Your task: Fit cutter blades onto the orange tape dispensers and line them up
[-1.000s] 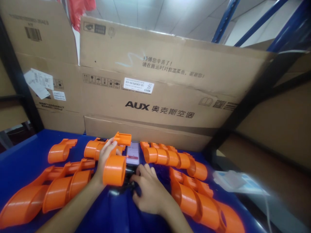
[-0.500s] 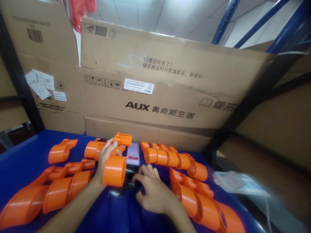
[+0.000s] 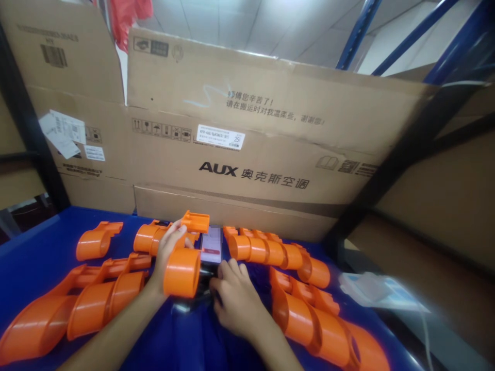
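Note:
My left hand (image 3: 165, 257) is closed around an orange plastic part (image 3: 181, 273), which has a wide ring at its lower end and a small flat bracket on top. The part is held upright above the blue surface (image 3: 185, 335). Just right of it, my right hand (image 3: 237, 299) is low, its fingers curled down at a cluster of small black items (image 3: 207, 272). Whatever those fingertips hold is hidden. Behind the hands lies a phone (image 3: 211, 243) with a lit screen.
Similar orange parts stand in rows at left (image 3: 93, 304) and right (image 3: 305, 324), with more behind. Printed cardboard (image 3: 251, 149) walls off the back. Dark frame posts (image 3: 371, 196) flank the surface. A white and light-blue packet (image 3: 379, 291) sits at the right edge.
My right hand has shifted slightly, its fingers drawing closer together and curling further down at the black items. My left hand and its orange part have hardly moved.

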{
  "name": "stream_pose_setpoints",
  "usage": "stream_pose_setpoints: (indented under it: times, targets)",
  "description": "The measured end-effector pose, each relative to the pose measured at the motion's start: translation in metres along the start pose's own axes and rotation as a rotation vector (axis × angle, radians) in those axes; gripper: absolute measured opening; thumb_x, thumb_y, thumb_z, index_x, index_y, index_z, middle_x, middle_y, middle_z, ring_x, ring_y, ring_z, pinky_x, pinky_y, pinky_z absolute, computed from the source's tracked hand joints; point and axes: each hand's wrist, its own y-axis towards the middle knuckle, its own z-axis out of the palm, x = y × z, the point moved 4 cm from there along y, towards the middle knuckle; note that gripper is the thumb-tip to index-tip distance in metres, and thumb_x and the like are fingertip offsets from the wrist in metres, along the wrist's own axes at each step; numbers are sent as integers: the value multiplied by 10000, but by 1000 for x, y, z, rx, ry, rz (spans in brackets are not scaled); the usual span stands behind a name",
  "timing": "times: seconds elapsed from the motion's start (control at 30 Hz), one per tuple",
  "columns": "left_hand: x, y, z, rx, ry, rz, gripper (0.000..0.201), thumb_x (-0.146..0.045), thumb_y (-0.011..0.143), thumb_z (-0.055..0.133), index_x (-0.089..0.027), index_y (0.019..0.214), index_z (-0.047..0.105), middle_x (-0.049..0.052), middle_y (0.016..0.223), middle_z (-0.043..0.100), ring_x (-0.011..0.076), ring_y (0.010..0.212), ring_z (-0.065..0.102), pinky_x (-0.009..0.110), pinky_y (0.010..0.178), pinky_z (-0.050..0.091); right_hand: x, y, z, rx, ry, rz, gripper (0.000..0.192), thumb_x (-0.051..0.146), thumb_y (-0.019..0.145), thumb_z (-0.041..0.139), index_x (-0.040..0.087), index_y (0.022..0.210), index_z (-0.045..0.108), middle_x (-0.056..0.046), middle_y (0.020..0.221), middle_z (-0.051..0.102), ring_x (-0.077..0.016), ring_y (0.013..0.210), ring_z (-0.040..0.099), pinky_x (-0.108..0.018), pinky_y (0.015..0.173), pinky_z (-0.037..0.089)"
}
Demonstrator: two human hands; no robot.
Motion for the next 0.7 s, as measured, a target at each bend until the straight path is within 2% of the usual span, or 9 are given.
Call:
stream_pose_setpoints:
  times: [0.23, 0.47, 0.6, 0.7]
  targets:
    - [1, -1, 1, 2, -13, -12, 356, -399, 704, 811, -220, 810, 523, -84, 552, 539, 69, 419, 477, 167, 425, 413, -6, 1, -1, -54, -48, 14, 77, 158, 841, 563, 185, 801, 624, -88, 1004, 536, -243, 958, 447, -359, 782, 323]
    - [4, -1, 0, 15, 16, -21, 364, -426, 692, 819, -222, 802, 538, -72, 534, 556, 80, 413, 488, 172, 421, 419, -17, -3, -11, -144, 15, 48, 27, 188, 823, 589, 201, 829, 612, -89, 1046, 558, -268, 1012, 475, -369, 824, 373]
    - [7, -1, -1, 21, 102, 6, 348, -465, 705, 795, -212, 837, 596, -60, 523, 568, 90, 413, 495, 186, 437, 438, -26, -5, -21, -206, 146, 81, 66, 150, 809, 581, 212, 813, 602, -60, 967, 613, -254, 978, 533, -364, 831, 404]
    - [11, -3, -1, 27, 170, 12, 368, -475, 723, 773, -205, 927, 628, -52, 529, 590, 99, 407, 507, 197, 442, 437, -35, -5, -27, -273, 380, 118, 86, 165, 858, 539, 220, 870, 603, -23, 851, 648, -204, 830, 602, -316, 764, 451]
